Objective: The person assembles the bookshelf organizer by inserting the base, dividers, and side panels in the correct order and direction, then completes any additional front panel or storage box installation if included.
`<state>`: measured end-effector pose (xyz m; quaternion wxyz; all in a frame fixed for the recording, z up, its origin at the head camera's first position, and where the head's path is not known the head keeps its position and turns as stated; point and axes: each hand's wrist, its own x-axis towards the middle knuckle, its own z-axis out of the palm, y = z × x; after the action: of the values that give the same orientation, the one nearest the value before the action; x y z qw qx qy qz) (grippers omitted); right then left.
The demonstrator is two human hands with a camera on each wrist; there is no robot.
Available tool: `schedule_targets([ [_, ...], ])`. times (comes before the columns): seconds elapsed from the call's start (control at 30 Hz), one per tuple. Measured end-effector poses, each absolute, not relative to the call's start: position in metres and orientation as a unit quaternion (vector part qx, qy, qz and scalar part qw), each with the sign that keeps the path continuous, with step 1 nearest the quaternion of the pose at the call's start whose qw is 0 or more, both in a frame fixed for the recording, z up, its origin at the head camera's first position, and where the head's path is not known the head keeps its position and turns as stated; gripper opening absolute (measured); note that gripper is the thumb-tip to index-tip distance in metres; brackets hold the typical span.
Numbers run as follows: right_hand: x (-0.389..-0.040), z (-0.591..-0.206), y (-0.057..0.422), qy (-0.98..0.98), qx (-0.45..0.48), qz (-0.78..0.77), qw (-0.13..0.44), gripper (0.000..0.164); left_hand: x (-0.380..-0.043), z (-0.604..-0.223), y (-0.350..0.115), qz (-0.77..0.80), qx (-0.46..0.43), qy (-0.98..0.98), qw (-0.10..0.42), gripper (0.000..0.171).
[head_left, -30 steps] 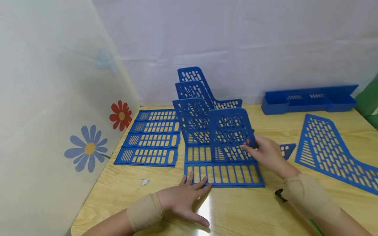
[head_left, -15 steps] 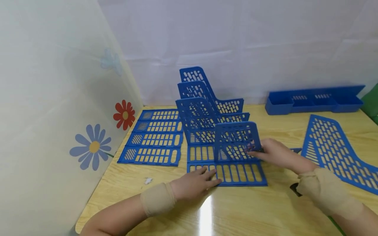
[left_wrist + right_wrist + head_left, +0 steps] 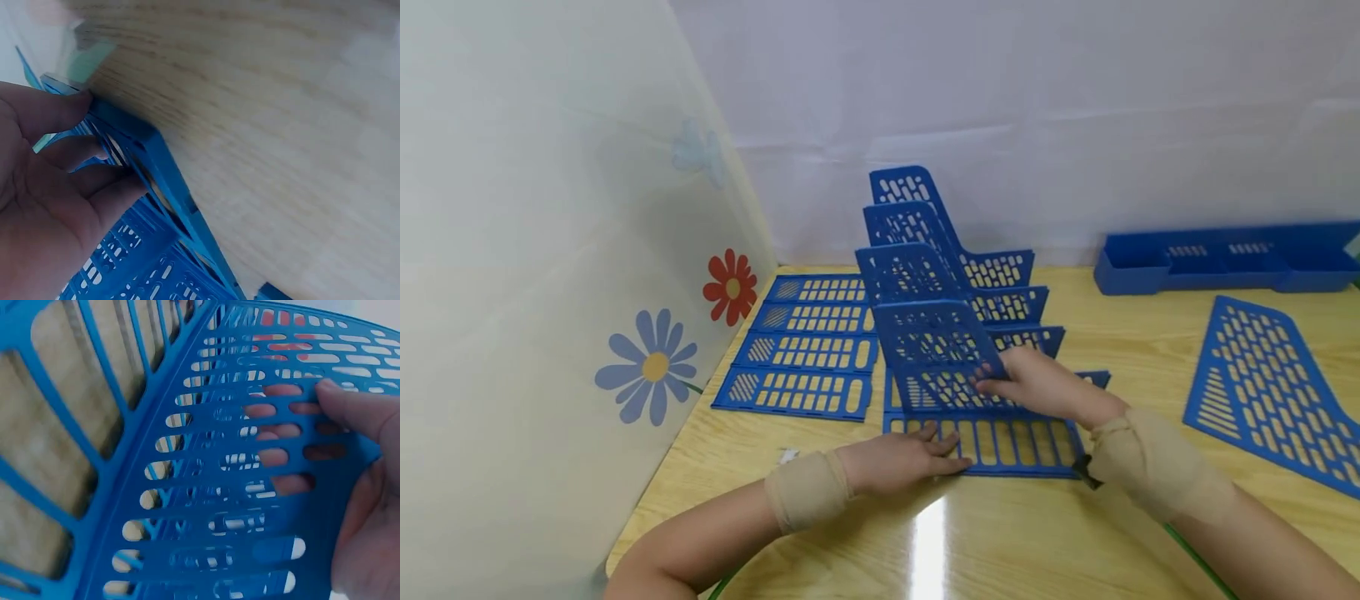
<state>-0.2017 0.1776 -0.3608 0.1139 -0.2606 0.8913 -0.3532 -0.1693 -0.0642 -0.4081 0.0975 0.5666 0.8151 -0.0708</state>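
Note:
My right hand (image 3: 1037, 379) grips the front divider panel (image 3: 928, 333) of a blue plastic file rack. In the right wrist view, the thumb lies on the near face of this slotted divider (image 3: 325, 519), and fingers show through its slots from behind. The divider stands on the slatted base (image 3: 1022, 474), its lower edge behind the front row of slots. My left hand (image 3: 895, 462) holds the base's front left part. The left wrist view has the thumb against the base edge (image 3: 178, 181) and the fingers bent over the slats.
Several dividers stand upright behind, including the rearmost divider (image 3: 902, 185). Flat slotted strips (image 3: 797, 411) lie at left. A loose side panel (image 3: 1262, 375) lies at right, with a compartment tray (image 3: 1135, 279) behind it. A white scrap (image 3: 788, 455) lies near the left wrist.
My right hand has brought the front divider down, then left, into line with those behind. My left hand went from spread fingers to bent fingers on the base. The view has shifted slightly.

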Motion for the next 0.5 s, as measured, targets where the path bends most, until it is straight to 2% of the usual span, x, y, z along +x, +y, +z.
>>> schedule_targets([
  [0.27,-0.194,-0.361,0.154,0.897,-0.268,-0.346,0.065,0.016,-0.167,-0.405,-0.061,-0.023,0.569,0.813,0.121,0.061],
  [0.47,-0.19,-0.368,0.148,0.902,-0.257,-0.344,0.037,0.012,-0.165,-0.412,-0.064,0.013,0.546,0.827,0.132,0.058],
  [0.5,-0.187,-0.368,0.15,0.903,-0.255,-0.343,0.035,0.016,-0.163,-0.413,-0.065,0.01,0.541,0.831,0.127,0.058],
])
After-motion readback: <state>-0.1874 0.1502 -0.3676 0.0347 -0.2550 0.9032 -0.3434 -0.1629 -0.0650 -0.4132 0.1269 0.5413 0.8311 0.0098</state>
